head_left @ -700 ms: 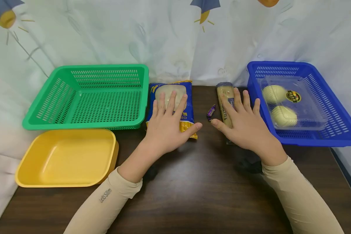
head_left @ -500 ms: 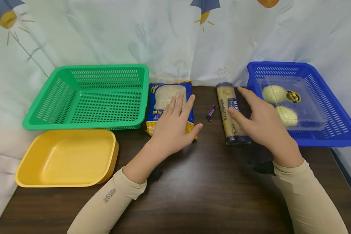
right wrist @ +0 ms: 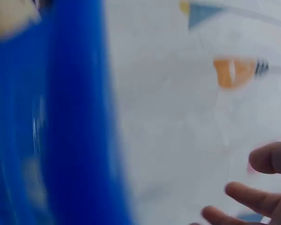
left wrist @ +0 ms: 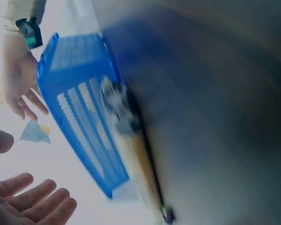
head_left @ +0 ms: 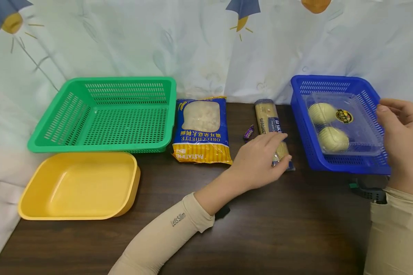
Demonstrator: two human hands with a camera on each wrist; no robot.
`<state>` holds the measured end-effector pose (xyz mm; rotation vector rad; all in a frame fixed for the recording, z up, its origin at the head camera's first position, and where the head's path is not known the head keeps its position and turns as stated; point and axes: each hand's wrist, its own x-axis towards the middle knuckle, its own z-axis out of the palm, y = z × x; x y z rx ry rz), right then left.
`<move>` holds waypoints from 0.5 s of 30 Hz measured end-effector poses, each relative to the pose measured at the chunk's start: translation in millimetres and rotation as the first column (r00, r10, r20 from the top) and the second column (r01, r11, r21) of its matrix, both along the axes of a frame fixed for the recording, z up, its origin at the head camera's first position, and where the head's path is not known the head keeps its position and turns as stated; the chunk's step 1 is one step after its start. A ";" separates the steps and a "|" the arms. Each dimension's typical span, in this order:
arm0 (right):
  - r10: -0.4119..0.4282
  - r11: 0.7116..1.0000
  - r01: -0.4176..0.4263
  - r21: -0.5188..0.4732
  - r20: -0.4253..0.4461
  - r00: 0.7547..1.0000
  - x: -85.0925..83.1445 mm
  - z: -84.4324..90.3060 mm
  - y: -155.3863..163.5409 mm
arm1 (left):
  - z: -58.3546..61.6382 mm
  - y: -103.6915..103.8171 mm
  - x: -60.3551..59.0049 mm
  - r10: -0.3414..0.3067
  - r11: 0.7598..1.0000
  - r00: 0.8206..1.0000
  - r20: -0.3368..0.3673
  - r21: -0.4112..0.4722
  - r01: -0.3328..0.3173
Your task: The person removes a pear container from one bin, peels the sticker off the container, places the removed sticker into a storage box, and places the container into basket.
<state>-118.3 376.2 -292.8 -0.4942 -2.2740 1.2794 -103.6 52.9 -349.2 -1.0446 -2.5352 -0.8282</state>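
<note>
Left hand (head_left: pixel 259 162) reaching over the spaghetti (head_left: pixel 272 131) at 1 o'clock on the table (head_left: pixel 261 229), fingers loose, not yet gripping; best taken mid-length, kept level. Right hand (head_left: pixel 404 145) relaxed, holding nothing, beside the blue basket (head_left: pixel 311 152) at 3 o'clock; green basket (head_left: pixel 103 114), yellow tray (head_left: pixel 79 187) at 9, printed curtain (head_left: pixel 206 42) behind.

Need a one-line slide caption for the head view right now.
Left hand rests on the spaghetti pack while the right hand hovers at the blue basket holding a clear box.
</note>
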 end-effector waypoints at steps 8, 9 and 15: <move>-0.091 0.952 0.086 -0.294 -0.003 0.996 -9.5 -20.2 45.8 | -2.5 46.3 7.0 -0.077 0.995 0.993 0.085 -0.052 0.081; -0.066 0.945 0.064 -0.322 0.003 0.998 -10.2 -22.9 49.4 | -2.6 50.4 7.8 -0.079 0.995 0.991 0.106 -0.056 0.085; 0.147 0.883 -0.133 -0.449 -0.004 0.989 -6.3 -38.3 65.5 | -5.8 71.4 11.2 -0.074 0.994 0.962 0.263 -0.054 0.092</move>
